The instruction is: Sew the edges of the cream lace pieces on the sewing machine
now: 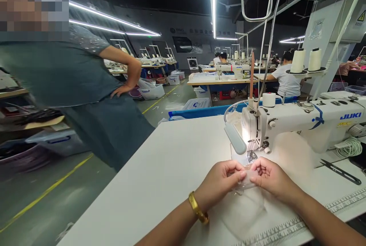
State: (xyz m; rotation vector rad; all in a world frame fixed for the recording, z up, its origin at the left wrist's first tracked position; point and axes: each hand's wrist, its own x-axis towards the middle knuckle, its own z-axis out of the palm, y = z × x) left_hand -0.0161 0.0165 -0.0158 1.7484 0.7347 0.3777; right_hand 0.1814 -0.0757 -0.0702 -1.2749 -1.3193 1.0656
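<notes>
Both hands pinch a piece of thin, sheer whitish fabric (247, 183) just in front of the needle area of a white sewing machine (286, 124). My left hand (224, 179), with a gold bangle above the wrist, is closed on the fabric's left side between thumb and fingers. On the right side, my right hand (270, 177) holds it the same way, a short gap from the left. Part of the sheer cloth hangs toward the table's front edge. The machine's lamp (235, 139) lights the presser foot (252, 156) right behind my fingertips.
Black thread snips (341, 171) lie right of my right hand. A measuring scale (278, 234) runs along the front edge of the white table (160, 177). Thread cones (298, 61) stand behind the machine. At left a person (85, 74) stands close to the table, hand on hip.
</notes>
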